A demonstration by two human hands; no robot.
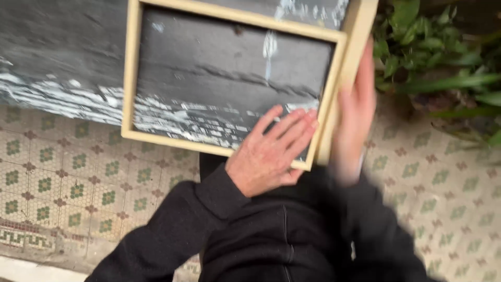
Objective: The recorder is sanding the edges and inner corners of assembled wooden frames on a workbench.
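A pale wooden frame [130, 73], open through its middle, is held upright in front of a dark grey streaked wall [57, 47]. The left hand [271, 154] lies flat over its lower right corner, fingers [295, 125] extended. The right hand [355, 112], blurred, presses against the frame's right outer edge. Patterned tile floor [78, 177] below; green plant [443, 57] at upper right. Black sleeves [177, 230] are visible.

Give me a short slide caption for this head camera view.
Left hand flat on a pale wooden frame's dark panel, blurred right hand gripping its side edge, above patterned floor tiles.
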